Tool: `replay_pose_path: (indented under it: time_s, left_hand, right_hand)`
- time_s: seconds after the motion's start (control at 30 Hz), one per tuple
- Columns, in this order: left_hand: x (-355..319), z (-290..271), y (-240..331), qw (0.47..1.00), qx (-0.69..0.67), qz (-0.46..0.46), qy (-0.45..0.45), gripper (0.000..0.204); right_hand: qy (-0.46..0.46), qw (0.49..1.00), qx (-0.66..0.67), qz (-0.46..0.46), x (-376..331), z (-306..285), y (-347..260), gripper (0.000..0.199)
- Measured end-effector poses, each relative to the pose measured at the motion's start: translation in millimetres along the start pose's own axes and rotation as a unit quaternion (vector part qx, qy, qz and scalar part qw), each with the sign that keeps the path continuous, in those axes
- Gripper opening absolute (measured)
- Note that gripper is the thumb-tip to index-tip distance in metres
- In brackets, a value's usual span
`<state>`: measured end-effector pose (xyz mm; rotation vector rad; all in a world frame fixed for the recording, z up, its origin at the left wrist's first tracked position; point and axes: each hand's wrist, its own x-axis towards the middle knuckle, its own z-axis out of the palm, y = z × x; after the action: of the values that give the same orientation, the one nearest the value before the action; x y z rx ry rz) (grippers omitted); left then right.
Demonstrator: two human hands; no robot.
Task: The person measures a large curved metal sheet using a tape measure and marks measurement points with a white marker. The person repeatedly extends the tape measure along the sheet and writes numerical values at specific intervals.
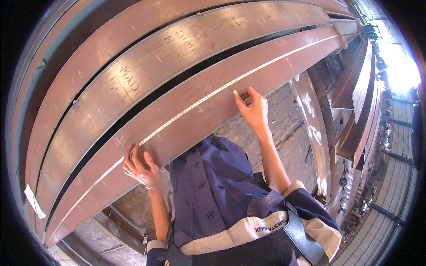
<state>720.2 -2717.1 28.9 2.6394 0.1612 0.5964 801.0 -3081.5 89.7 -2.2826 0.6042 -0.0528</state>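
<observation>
A long, flat reddish-brown steel beam point(186, 133) crosses in front of me. Along it a white tape measure point(191, 108) is stretched from lower left to upper right. My left hand point(144, 168) rests on the beam with its fingertips on the tape and its thumb apart. To the right, my right hand point(256, 108) is closed in a pinch around a small whitish piece of chalk point(235, 93). The chalk is just below the tape, close over the beam's face; whether it touches is unclear. Handwritten chalk marks show on the steel beside the tape.
Another steel beam point(133, 80) lies beyond a dark gap, with more beyond it. At right, several more steel sections point(355, 97) are stacked. A narrow beam point(313, 133) lies on the concrete floor point(284, 119). A white slip point(34, 201) is at far left.
</observation>
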Motion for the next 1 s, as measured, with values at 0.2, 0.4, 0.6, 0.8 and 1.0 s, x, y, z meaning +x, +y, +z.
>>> replay_pose_path:
  time_s: [0.2, 0.4, 0.6, 0.8, 1.0]
  left_hand:
    - [-0.1, 4.4, -5.9, 0.999, 0.038, 0.010, 0.011, 0.038]
    - [-0.3, 4.2, -4.9, 0.999, 0.050, 0.004, 0.022, 0.042]
    - [1.5, 5.9, -4.5, 0.997, 0.060, 0.017, 0.035, 0.043]
    - [1.1, 3.0, -1.3, 0.997, 0.066, 0.012, 0.025, 0.040]
    - [2.4, 3.1, -2.3, 0.998, 0.064, 0.019, 0.023, 0.040]
  right_hand:
    - [0.017, 0.999, -0.014, -0.043, 16.4, -3.4, 6.7, 0.018]
    - [0.032, 0.994, -0.026, -0.100, 34.7, -4.3, 13.2, 0.018]
    - [0.027, 0.989, -0.042, -0.139, 46.7, -4.5, 18.1, 0.018]
    - [0.002, 0.991, -0.054, -0.126, 45.7, -7.4, 18.7, 0.020]
    - [0.005, 0.989, -0.051, -0.137, 45.7, -6.0, 20.5, 0.018]
